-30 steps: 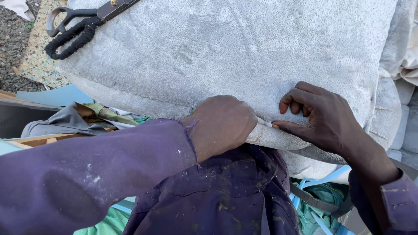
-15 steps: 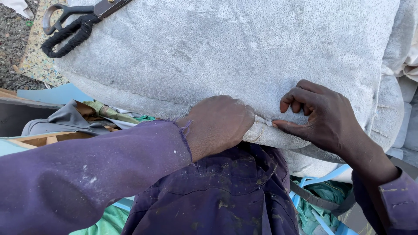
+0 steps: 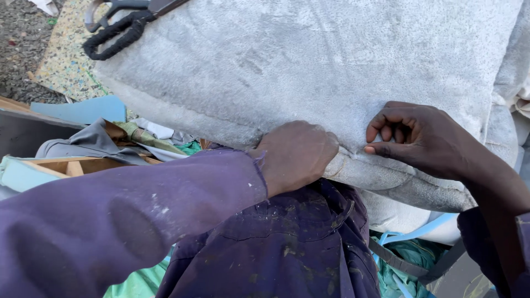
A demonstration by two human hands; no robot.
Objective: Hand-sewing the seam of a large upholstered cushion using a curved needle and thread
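Over on the far left we had a speckled foam scrap point(image 3: 66, 66) lying on the gravel, with a flat blue piece point(image 3: 88, 109) just below it and a heap of crumpled cloth offcuts point(image 3: 118, 138) next to a bit of wooden frame point(image 3: 72, 165). Up at the top edge sat a pair of black-handled scissors point(image 3: 116, 30), resting on the corner of the big grey cushion point(image 3: 309, 55), well apart from either hand.

Moving in, our purple sleeve point(image 3: 121, 221) came across from the left, flecked with white marks. Our left hand point(image 3: 295, 154) was closed into a fist around the cushion's lower edge, bunching the grey fabric right at the seam point(image 3: 345, 165). The cushion itself was propped across our lap, filling most of the view.

Just right of that, our right hand point(image 3: 419, 138) was curled narrow, thumb and forefinger pinched together against the same seam, fingers tucked in. Couldn't tell if anything small was held in that pinch. Bottom right there were some blue straps point(image 3: 411, 234) and teal cloth point(image 3: 408, 265) under the cushion.
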